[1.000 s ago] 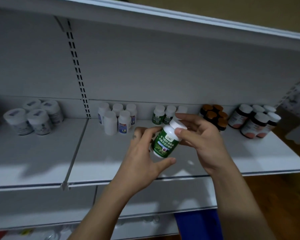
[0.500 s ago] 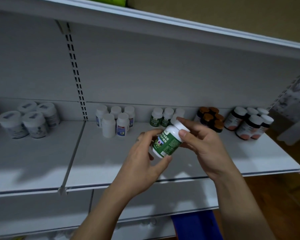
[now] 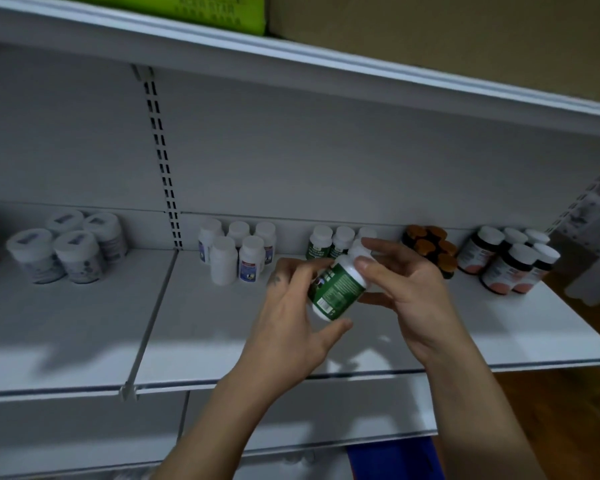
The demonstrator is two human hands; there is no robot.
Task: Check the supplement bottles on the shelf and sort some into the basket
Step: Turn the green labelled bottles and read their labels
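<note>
Green-labelled bottle (image 3: 336, 289) tilted w/ cap far-right, above shelf (image 3: 84, 323); left hand (image 3: 291, 317) gripped base, right hand (image 3: 406, 289) pinched cap.

Four jars (image 3: 73, 252), five white bottles (image 3: 252, 259), four green bottles (image 3: 337, 289), five brown-capped (image 3: 426, 246), five dark-bodied (image 3: 506, 269)

Dim frame, cool blue-grey cast. Light seems to fall from above: I note soft dark shadows on the white shelf (image 3: 84, 323) below and left of the fingers (image 3: 365, 263), with bright patches just beneath them. Focus soft throughout; print on the green-labelled bottle (image 3: 338, 289) unreadable, fingertips smeared. Upper shelf edge (image 3: 395, 76) bows, well above the fingers.
</note>
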